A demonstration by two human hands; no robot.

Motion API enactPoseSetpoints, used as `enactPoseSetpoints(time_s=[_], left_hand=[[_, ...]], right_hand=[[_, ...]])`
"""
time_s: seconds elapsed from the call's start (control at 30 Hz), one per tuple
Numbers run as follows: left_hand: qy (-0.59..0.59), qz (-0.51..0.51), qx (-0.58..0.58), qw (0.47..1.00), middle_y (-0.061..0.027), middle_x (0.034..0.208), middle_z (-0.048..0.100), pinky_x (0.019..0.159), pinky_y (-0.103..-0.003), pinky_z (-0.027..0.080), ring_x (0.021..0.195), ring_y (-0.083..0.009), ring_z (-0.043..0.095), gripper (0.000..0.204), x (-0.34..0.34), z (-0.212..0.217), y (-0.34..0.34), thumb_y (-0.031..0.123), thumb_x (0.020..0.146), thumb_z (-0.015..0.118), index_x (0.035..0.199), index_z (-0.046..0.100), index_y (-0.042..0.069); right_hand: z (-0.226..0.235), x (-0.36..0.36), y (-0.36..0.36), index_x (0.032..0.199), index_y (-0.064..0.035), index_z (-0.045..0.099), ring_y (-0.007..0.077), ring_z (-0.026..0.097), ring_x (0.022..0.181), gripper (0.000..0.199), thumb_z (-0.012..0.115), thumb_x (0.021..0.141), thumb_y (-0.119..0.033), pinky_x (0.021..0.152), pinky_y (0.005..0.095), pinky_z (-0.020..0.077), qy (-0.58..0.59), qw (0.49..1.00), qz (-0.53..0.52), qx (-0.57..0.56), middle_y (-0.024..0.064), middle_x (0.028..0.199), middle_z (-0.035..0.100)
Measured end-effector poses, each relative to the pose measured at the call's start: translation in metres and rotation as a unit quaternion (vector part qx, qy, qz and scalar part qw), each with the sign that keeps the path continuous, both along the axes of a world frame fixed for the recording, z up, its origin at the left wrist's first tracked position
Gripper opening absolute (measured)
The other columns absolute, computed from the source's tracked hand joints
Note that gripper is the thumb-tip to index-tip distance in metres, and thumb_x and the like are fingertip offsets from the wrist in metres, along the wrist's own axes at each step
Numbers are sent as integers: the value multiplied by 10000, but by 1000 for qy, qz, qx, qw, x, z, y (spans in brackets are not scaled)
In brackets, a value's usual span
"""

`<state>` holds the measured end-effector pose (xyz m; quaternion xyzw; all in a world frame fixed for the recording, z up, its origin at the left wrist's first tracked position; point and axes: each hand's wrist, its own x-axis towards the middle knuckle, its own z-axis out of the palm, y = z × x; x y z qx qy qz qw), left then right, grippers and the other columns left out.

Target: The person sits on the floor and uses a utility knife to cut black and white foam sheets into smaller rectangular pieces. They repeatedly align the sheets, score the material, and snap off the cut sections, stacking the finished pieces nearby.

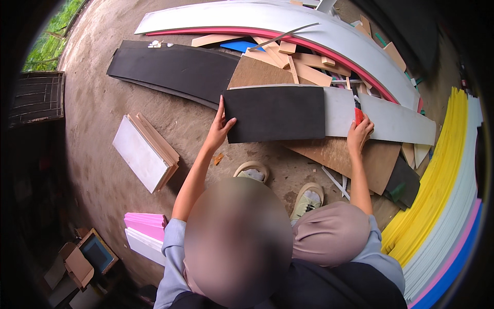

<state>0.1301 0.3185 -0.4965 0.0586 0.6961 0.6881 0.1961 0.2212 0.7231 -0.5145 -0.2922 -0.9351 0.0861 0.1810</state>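
A black foam sheet [275, 114] lies over the left part of a long white foam strip [396, 121]. At the black sheet's left edge is my left hand [219, 129], its index finger stretched along the side and its thumb against the sheet. My right hand [358, 135] is closed around a red utility knife [358, 116], its tip pointing away from me over the white strip, to the right of the black sheet. Beneath the strip is a brown wooden board [355, 162]. The ends of some right fingers are hidden.
Long black sheets [170, 67] lie at the far left. Behind the board are wood offcuts [314, 72] and a large curved white sheet [247, 15]. White and tan pieces [141, 149] stand stacked at left, with pink foam pieces [146, 225] nearer me. Yellow sheets [437, 180] are piled at right.
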Motion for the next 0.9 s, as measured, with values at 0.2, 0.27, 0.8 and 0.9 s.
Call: enactPoseSetpoints(time_s=[0.2, 0.27, 0.8, 0.9], left_hand=[[295, 19, -512, 806, -103, 1095, 371, 771, -284, 425, 864, -169, 445, 797, 3, -7, -2, 141, 728, 683, 1368, 208, 167], [208, 20, -426, 880, -99, 1073, 354, 772, -303, 420, 865, -168, 420, 779, -1, -10, -1, 154, 720, 694, 1355, 242, 160], [111, 14, -308, 945, -72, 1039, 386, 723, -262, 455, 798, -144, 465, 689, -4, -9, 3, 130, 721, 689, 1311, 335, 131], [89, 26, -297, 950, -72, 1005, 391, 722, -270, 447, 773, -146, 455, 658, -4, -9, 6, 134, 711, 691, 1289, 375, 122]], right_hand=[[24, -46, 11, 1137, -60, 454, 328, 410, 1011, 389, 571, 786, -178, 820, 447, 370, 92, 992, 80, 33, 155, 1100, 408], [22, -76, 43, 1074, -46, 519, 320, 446, 984, 317, 553, 801, -204, 828, 417, 374, 116, 980, 151, -51, 153, 1026, 479], [26, -159, 95, 913, -46, 616, 193, 598, 746, 209, 553, 804, -211, 691, 314, 454, -33, 963, 177, -201, 110, 835, 636], [53, -166, 93, 987, -68, 580, 237, 586, 828, 283, 533, 824, -295, 725, 348, 449, 36, 972, 117, -201, 133, 911, 610]])
